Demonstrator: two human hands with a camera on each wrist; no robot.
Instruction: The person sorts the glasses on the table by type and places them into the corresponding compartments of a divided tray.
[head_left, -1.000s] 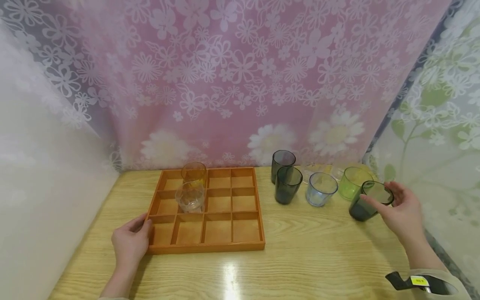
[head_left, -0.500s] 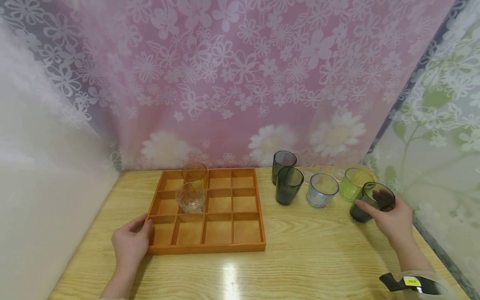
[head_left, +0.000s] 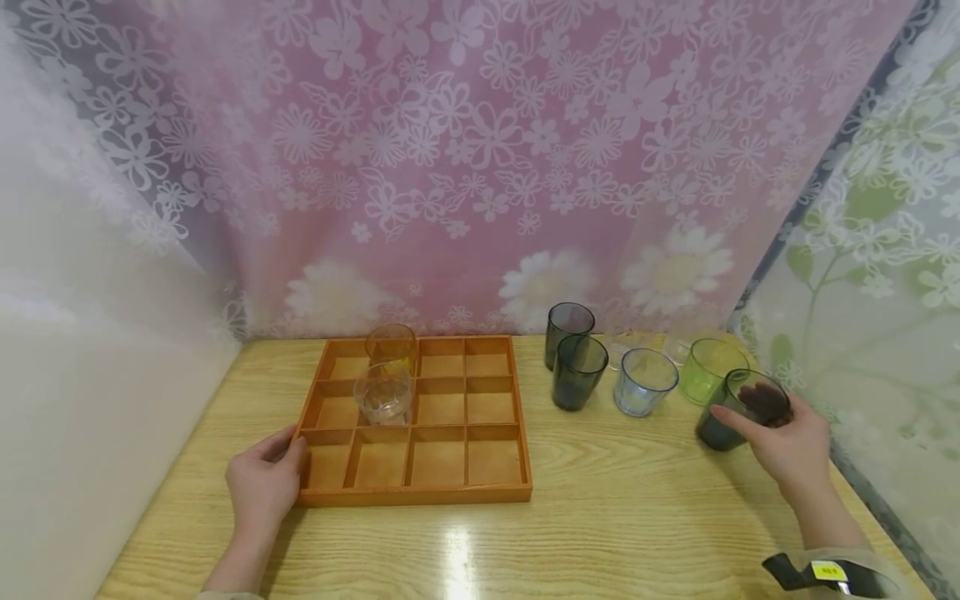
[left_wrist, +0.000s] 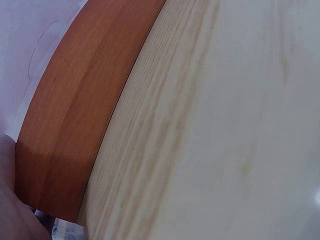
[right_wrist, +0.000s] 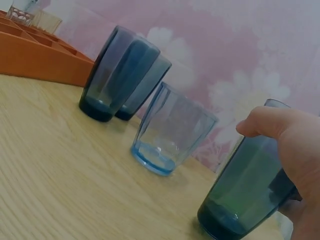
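Note:
My right hand (head_left: 793, 437) holds a dark grey-green drinking glass (head_left: 723, 421) at the table's right side, thumb on the near side and fingers behind it. In the right wrist view, the same dark glass (right_wrist: 240, 192) stands close to the tabletop; whether its base touches is unclear. My left hand (head_left: 264, 475) grips the left edge of a divided wooden tray (head_left: 420, 497) near its front corner. An amber glass (head_left: 392, 343) and a clear glass (head_left: 384, 396) stand in the tray's compartments. The left wrist view shows the tray's side wall (left_wrist: 75, 105) beside my hand.
Between the tray and my right hand stand two dark glasses (head_left: 579, 375) and a blue-tinted glass (head_left: 645, 385). A green glass (head_left: 705, 367) is just behind the held one. Clear glasses, hard to make out, stand farther back. A flowered curtain (head_left: 465, 167) closes off the back.
My right hand has moved slightly left and its fingers have come round behind the dark glass. That glass has shifted slightly toward the front. My left hand and the tray look unchanged.

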